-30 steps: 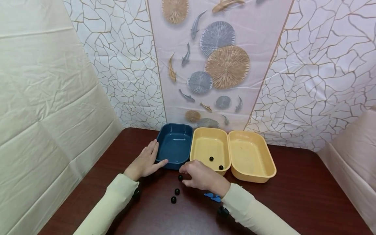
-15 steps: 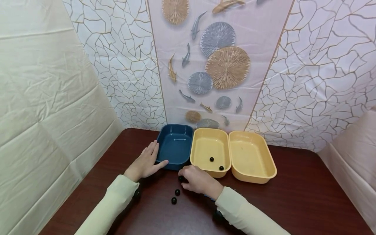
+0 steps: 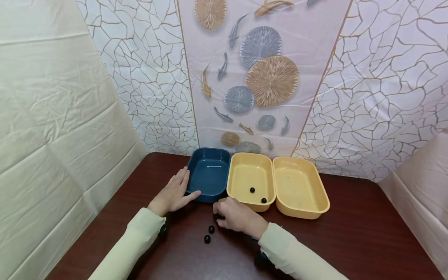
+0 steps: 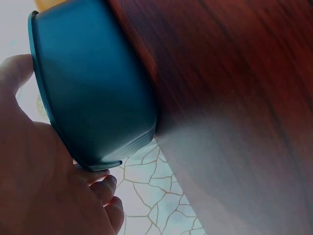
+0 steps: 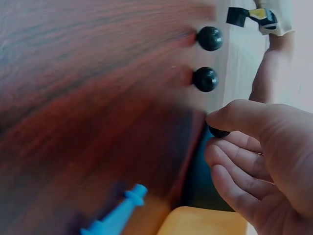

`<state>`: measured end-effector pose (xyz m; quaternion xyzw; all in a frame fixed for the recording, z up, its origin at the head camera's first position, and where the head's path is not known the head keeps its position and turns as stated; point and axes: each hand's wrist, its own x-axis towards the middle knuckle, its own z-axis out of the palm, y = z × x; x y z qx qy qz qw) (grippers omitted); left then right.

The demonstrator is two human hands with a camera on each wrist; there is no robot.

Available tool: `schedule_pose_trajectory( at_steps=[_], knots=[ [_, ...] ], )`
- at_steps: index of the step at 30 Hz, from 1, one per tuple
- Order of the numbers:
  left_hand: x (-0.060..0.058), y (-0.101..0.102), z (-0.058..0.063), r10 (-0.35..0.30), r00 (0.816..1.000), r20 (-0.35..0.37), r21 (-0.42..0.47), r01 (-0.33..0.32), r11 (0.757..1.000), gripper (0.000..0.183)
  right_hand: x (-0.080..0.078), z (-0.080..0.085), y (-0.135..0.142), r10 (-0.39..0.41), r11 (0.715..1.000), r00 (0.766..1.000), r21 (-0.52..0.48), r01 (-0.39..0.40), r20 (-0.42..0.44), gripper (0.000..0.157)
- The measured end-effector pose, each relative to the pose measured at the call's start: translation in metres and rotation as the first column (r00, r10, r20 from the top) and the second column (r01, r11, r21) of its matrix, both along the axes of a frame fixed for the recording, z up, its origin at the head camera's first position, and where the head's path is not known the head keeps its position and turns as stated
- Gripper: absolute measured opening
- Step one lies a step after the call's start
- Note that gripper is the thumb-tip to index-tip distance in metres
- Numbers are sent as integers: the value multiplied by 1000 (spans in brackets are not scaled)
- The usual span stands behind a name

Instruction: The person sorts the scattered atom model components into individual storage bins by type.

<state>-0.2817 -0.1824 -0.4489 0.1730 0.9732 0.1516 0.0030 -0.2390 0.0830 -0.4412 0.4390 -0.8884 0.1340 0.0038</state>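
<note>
Head view — the left hand (image 3: 170, 197) rests on the rim of the blue tray (image 3: 209, 179), fingers extended. In front of that tray, the right hand (image 3: 235, 215) pinches a black ball (image 5: 219, 132) between thumb and forefinger. Two loose balls (image 3: 211, 229) lie farther from the blue tray; two more sit in the yellow tray (image 3: 247, 175) — just right of it.
</note>
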Motion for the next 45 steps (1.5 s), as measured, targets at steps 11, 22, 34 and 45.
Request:
schedule_pose_trajectory(
  at_steps=[11,22,34,45],
  knots=[
    [2,0,0,9,1000,7,-13,-8,1000,101,2,27,10,-7,999,999,-48,10,53,12],
    [1,0,0,1,1000,3,27,-1,1000,105,-12,65,35,-67,992,998,-108,64,-22,12],
    [2,1,3,6,1000,15,-5,-6,1000,101,-28,62,55,-120,990,992,-78,118,-27,10],
    [3,1,3,8,1000,21,-4,-8,1000,101,-43,42,75,-208,976,977,-60,211,53,11]
  ],
)
